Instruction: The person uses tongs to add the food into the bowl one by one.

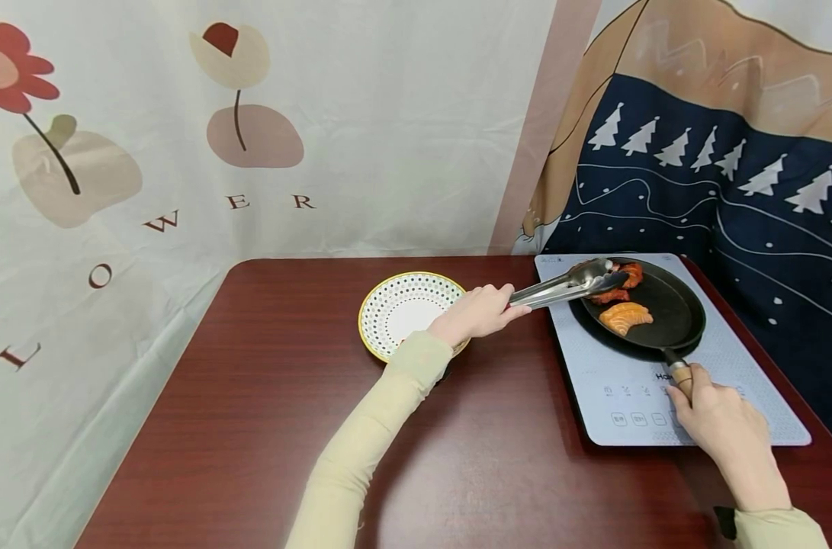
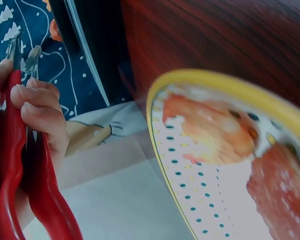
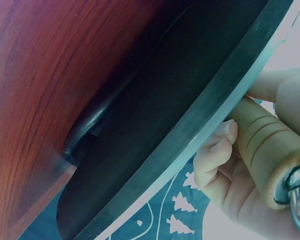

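My left hand (image 1: 480, 311) holds metal tongs (image 1: 560, 288) by their red handles (image 2: 10, 150). Their tips reach over the left side of a black frying pan (image 1: 672, 305), at browned reddish meat (image 1: 633, 273). Whether the tips pinch the meat, I cannot tell. An orange salmon-like piece (image 1: 624, 317) lies nearer the pan's handle. Around the wooden pan handle (image 3: 270, 145) curl the fingers of my right hand (image 1: 727, 423). Beneath my left wrist is a yellow-rimmed dotted plate (image 1: 381, 316); the left wrist view shows a pale orange piece (image 2: 210, 127) and a redder meat piece (image 2: 282, 192) on it.
The pan rests on a white induction cooktop (image 1: 608, 381) with touch buttons along its front. The cooktop stands at the right of a dark red wooden table (image 1: 265, 396). Printed cloths, one with flowers (image 1: 388, 130) and one with trees (image 1: 669, 198), hang behind.
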